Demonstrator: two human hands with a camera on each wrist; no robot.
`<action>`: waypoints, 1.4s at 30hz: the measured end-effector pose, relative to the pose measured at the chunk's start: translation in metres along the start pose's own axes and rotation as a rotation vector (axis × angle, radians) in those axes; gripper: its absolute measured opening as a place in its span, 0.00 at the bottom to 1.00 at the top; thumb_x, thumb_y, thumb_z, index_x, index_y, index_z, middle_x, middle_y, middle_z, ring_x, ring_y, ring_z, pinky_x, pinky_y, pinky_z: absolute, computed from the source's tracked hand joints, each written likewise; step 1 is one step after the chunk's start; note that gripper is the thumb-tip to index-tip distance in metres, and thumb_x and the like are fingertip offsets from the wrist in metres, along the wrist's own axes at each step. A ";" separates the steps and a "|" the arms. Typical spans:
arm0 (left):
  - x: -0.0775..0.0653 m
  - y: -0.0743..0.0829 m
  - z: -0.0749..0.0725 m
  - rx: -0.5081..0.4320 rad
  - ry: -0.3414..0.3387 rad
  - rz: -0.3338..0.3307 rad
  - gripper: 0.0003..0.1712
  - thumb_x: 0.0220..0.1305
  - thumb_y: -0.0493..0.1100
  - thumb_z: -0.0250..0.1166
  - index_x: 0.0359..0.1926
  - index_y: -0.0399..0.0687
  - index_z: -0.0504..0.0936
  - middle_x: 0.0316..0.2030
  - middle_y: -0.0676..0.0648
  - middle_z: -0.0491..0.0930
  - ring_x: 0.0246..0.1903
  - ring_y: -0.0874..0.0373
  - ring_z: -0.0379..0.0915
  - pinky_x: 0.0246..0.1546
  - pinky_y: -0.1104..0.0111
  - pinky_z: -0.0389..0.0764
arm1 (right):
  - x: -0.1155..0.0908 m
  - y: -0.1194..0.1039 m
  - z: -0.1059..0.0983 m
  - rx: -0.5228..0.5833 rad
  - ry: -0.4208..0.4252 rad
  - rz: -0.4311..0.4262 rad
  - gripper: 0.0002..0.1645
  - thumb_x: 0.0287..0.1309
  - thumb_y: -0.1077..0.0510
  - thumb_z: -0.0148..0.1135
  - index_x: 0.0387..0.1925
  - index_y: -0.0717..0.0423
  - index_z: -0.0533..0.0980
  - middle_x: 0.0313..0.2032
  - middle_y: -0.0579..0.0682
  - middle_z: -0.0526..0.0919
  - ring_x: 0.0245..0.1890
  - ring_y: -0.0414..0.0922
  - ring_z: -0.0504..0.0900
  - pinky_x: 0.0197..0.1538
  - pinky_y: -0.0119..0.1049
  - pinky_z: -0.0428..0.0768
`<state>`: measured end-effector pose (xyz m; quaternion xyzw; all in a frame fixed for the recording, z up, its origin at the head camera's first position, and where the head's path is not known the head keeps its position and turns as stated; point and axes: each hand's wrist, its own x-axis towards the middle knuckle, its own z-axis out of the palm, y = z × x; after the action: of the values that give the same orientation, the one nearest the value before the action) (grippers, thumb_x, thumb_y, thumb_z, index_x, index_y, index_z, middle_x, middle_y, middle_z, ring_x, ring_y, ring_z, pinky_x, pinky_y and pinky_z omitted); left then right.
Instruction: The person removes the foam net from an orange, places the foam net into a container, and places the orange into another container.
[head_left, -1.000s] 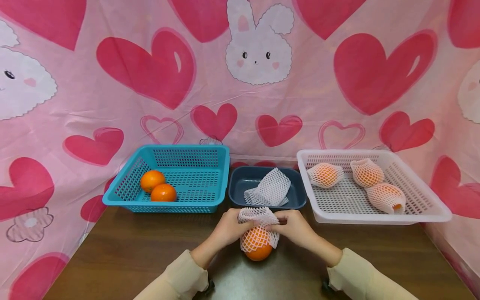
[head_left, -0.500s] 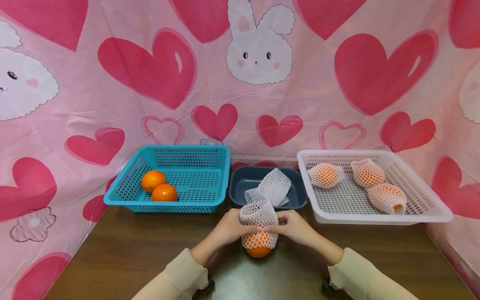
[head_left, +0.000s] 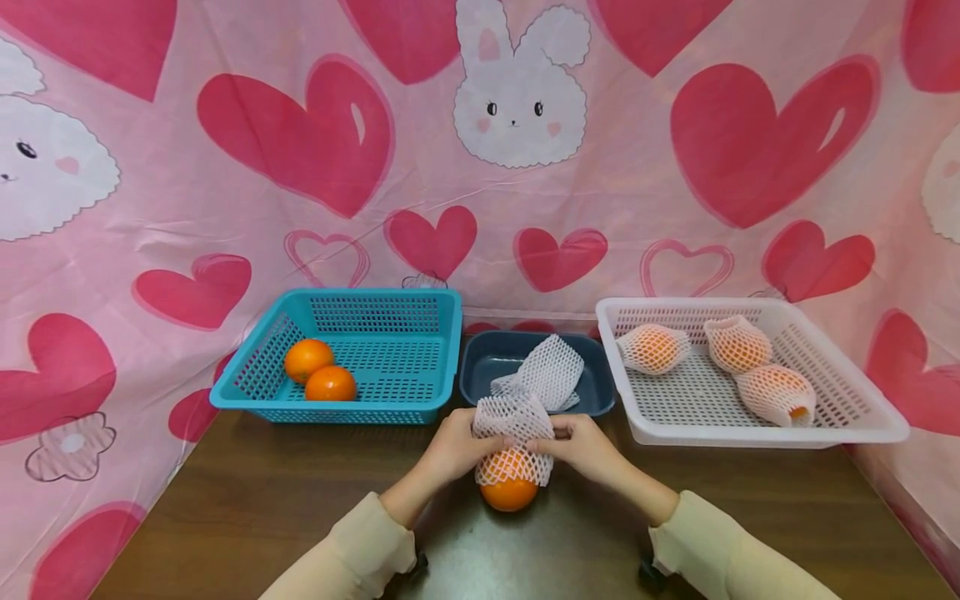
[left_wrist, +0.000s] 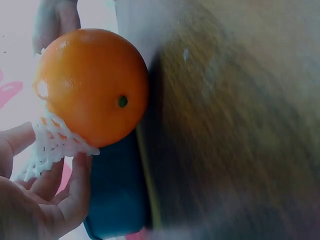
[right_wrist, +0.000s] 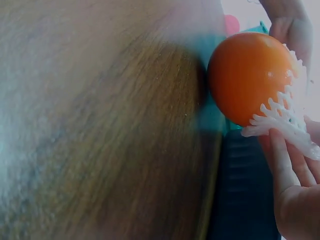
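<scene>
Looks like the sleeving step. Judging by an orange (head_left: 510, 495) on or just above the table (head_left: 588, 537) (cannot tell which), bare below and inside a net (head_left: 513, 417) above, seems to call next for easing the net's edge lower, evenly on both sides. Pinching the net from opposite sides with left hand (head_left: 453, 446) and right hand (head_left: 581, 444), angled inward, with thumbs on the near face. Farther back, see spare nets (head_left: 551, 373) in the tray (head_left: 487, 362).
</scene>
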<state>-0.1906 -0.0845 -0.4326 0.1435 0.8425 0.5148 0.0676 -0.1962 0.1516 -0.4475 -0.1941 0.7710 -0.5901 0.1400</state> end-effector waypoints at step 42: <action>0.001 -0.004 0.003 0.091 -0.331 -0.058 0.33 0.52 0.44 0.82 0.59 0.43 0.81 0.53 0.46 0.82 0.47 0.54 0.78 0.53 0.58 0.81 | 0.050 -0.036 -0.040 -0.301 0.194 -0.049 0.24 0.73 0.61 0.58 0.65 0.70 0.73 0.59 0.66 0.79 0.45 0.53 0.83 0.52 0.49 0.83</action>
<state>-0.1911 -0.0837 -0.4371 0.2049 0.8459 0.4434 0.2139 -0.2537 0.1548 -0.4018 -0.1738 0.8556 -0.4872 0.0200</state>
